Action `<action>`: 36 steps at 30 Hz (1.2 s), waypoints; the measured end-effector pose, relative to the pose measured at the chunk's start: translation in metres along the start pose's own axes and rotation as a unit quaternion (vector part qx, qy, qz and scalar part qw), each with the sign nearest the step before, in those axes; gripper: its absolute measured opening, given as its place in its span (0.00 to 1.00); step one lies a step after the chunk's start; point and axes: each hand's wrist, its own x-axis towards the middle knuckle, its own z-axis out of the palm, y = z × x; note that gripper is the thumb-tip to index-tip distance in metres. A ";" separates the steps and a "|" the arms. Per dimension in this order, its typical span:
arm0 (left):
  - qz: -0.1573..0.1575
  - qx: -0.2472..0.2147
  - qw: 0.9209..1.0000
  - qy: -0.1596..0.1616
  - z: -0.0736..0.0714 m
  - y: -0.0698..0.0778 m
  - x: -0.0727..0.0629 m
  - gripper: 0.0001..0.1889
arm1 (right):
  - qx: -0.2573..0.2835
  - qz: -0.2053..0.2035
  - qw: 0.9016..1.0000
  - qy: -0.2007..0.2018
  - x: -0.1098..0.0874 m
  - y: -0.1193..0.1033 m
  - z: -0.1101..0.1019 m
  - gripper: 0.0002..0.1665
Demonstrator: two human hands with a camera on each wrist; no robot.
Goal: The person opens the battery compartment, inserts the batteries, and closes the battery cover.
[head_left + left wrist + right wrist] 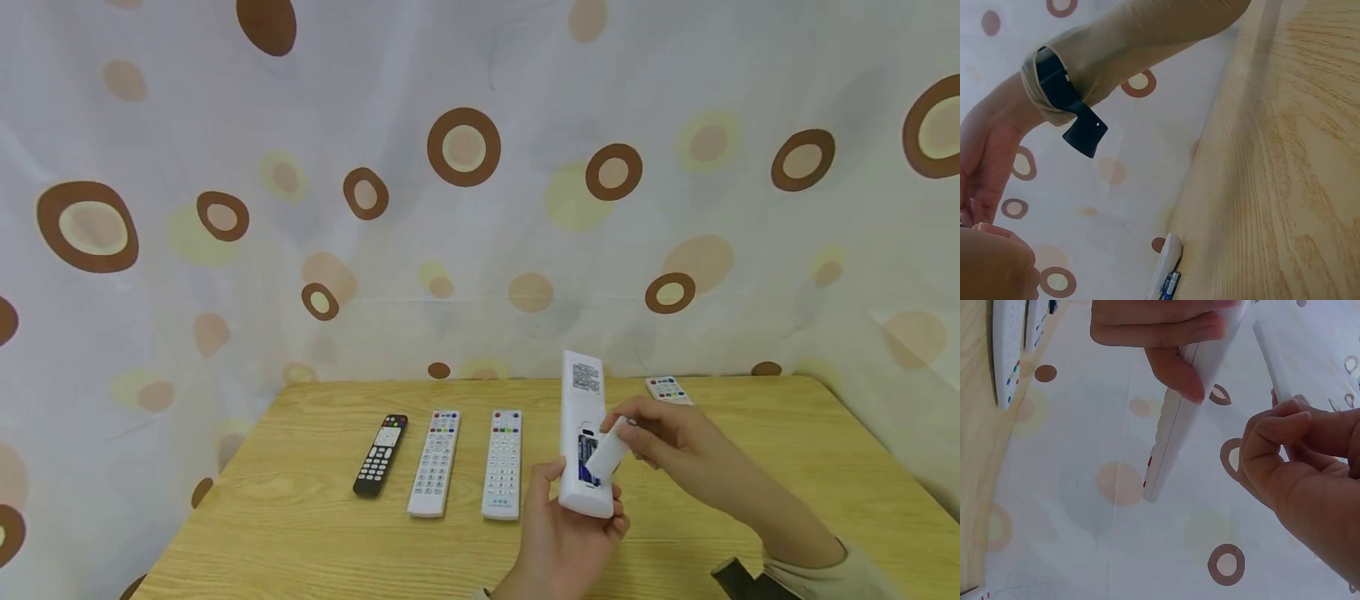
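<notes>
My left hand (562, 542) holds a white remote control (573, 417) tilted up, its labelled back towards me. The battery compartment in that back is uncovered, and blue batteries (588, 458) show inside. Between thumb and fingers, my right hand (667, 433) pinches the white battery cover (609, 450), which overlaps the compartment's right side in the head view. In the right wrist view, the remote (1175, 437) appears edge-on in the left hand (1160, 328), apart from the cover (1270, 359) in the right hand (1297, 447).
A black remote (380, 457) and two white remotes, one in the middle (435, 462) and one beside it (502, 464), lie face up on the wooden table (315, 533). Another white remote (667, 388) lies behind the right hand. A patterned cloth (480, 233) hangs along the back.
</notes>
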 end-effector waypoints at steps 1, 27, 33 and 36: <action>-0.002 0.000 1.000 0.002 0.000 0.000 0.000 0.27 | 0.001 -0.002 1.000 -0.009 0.001 0.001 0.001 0.09; -0.012 -0.016 1.000 -0.006 0.005 -0.005 -0.001 0.28 | -0.180 -0.106 0.967 0.143 0.001 0.009 0.038 0.22; -0.009 -0.024 1.000 -0.006 0.005 -0.004 -0.001 0.31 | -0.180 -0.086 0.965 0.169 -0.001 0.010 0.043 0.22; 0.000 -0.017 1.000 -0.001 0.006 -0.003 -0.001 0.31 | -0.190 -0.087 0.962 0.174 -0.003 0.013 0.046 0.22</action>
